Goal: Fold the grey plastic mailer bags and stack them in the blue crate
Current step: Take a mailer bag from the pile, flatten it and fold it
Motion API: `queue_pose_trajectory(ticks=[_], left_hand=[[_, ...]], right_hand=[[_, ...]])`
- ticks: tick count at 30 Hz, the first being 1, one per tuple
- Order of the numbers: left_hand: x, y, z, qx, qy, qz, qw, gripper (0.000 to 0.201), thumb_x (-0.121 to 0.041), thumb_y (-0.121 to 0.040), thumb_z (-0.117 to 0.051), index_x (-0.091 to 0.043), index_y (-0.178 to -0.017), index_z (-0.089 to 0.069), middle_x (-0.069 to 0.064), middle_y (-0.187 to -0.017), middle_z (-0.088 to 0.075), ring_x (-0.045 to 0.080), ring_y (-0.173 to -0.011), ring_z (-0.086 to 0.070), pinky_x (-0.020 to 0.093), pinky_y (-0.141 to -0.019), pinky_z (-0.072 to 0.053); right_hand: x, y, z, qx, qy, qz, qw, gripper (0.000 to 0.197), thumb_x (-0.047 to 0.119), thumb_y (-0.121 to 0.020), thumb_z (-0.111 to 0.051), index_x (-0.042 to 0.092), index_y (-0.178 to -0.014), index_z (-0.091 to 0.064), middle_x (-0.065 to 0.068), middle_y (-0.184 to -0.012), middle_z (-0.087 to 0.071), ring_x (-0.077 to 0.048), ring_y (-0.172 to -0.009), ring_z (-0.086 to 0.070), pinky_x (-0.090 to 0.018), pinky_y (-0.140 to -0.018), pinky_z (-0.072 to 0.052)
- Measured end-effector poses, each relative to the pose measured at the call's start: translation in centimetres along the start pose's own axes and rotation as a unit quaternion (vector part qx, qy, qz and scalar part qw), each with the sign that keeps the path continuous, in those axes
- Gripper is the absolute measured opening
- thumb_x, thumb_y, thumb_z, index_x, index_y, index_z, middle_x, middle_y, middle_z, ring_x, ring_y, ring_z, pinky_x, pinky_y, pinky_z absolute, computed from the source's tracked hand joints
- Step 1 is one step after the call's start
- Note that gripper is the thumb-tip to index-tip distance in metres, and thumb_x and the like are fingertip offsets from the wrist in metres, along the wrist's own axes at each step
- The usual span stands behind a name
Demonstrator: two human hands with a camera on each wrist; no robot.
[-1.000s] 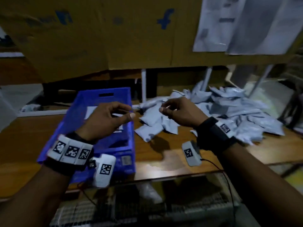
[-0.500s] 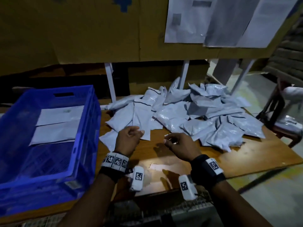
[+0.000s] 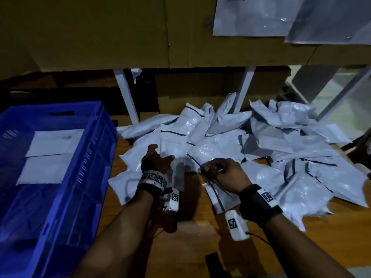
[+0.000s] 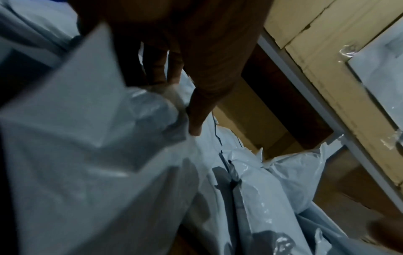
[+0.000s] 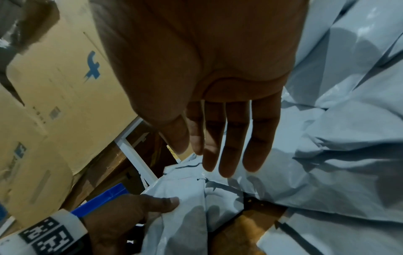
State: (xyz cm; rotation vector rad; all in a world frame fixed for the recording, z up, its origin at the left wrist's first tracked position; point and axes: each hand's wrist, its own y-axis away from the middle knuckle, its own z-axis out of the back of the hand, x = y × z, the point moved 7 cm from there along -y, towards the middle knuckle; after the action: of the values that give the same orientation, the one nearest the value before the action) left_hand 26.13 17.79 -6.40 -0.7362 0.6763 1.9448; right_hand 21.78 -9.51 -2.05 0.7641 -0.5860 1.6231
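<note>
A pile of grey mailer bags [image 3: 281, 141] lies across the wooden table [image 3: 200, 237]. My left hand [image 3: 161, 155] pinches one mailer [image 3: 172, 145] at the pile's left side; in the left wrist view the thumb and fingers [image 4: 157, 77] squeeze its crumpled plastic [image 4: 87, 146]. My right hand [image 3: 206, 169] hovers just right of it, with straight fingers [image 5: 257, 146] over the mailer's black-striped edge [image 5: 191, 181] and nothing in its grasp. The blue crate [image 3: 112, 133] stands at the left with folded mailers [image 3: 50, 155] flat inside.
Cardboard boxes [image 3: 100, 37] stand behind the table on a white metal frame [image 3: 126, 97]. Grey sheets [image 3: 261, 17] hang at the top right. A small mailer [image 3: 220, 195] lies under my right wrist. The crate's corner [image 5: 102, 200] sits beside my left wrist.
Both hands have moved away from the crate and forward onto the pile. My left hand has taken hold of a mailer, and my right hand has stretched out beside it.
</note>
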Motion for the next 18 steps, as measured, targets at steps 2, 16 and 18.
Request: queue_pose_trajectory(ticks=[2,16,18], left_hand=[[-0.5,0.5,0.5,0.002,0.002,-0.022,1.000,0.044,-0.040,-0.073,-0.088,-0.015,-0.106,-0.071,0.010,-0.110,-0.072,0.033,-0.107,-0.067,0.033,-0.081,-0.050],[-2.7,29.2,-3.7,-0.039,-0.257,-0.426,0.867,0.041,-0.030,-0.069,-0.070,-0.019,-0.108,-0.078,0.003,-0.114,-0.074,0.029,-0.100,-0.067,0.033,-0.085,-0.045],[-2.0,30.9,-5.7,0.011,-0.281,-0.422,0.862,0.048,-0.026,-0.065,-0.070,-0.020,-0.112,-0.076,0.002,-0.119,-0.073,0.028,-0.106,-0.065,0.034,-0.089,-0.039]], right_hand=[[-0.4,0.0,0.6,0.007,-0.009,0.019,1.000,0.012,0.026,-0.091,-0.069,0.031,-0.088,-0.078,0.014,-0.092,-0.077,0.001,-0.088,-0.069,-0.027,-0.084,-0.056],[-7.7,13.5,6.1,0.074,-0.302,-0.149,0.938,0.033,0.034,-0.087,-0.082,0.013,-0.110,-0.070,-0.009,-0.074,-0.070,-0.020,-0.053,-0.067,-0.032,-0.050,-0.052],[-10.5,15.4,6.0,0.055,-0.237,-0.138,0.960,0.035,0.010,-0.081,-0.086,0.009,-0.112,-0.071,-0.013,-0.082,-0.074,-0.017,-0.059,-0.069,-0.032,-0.052,-0.056]])
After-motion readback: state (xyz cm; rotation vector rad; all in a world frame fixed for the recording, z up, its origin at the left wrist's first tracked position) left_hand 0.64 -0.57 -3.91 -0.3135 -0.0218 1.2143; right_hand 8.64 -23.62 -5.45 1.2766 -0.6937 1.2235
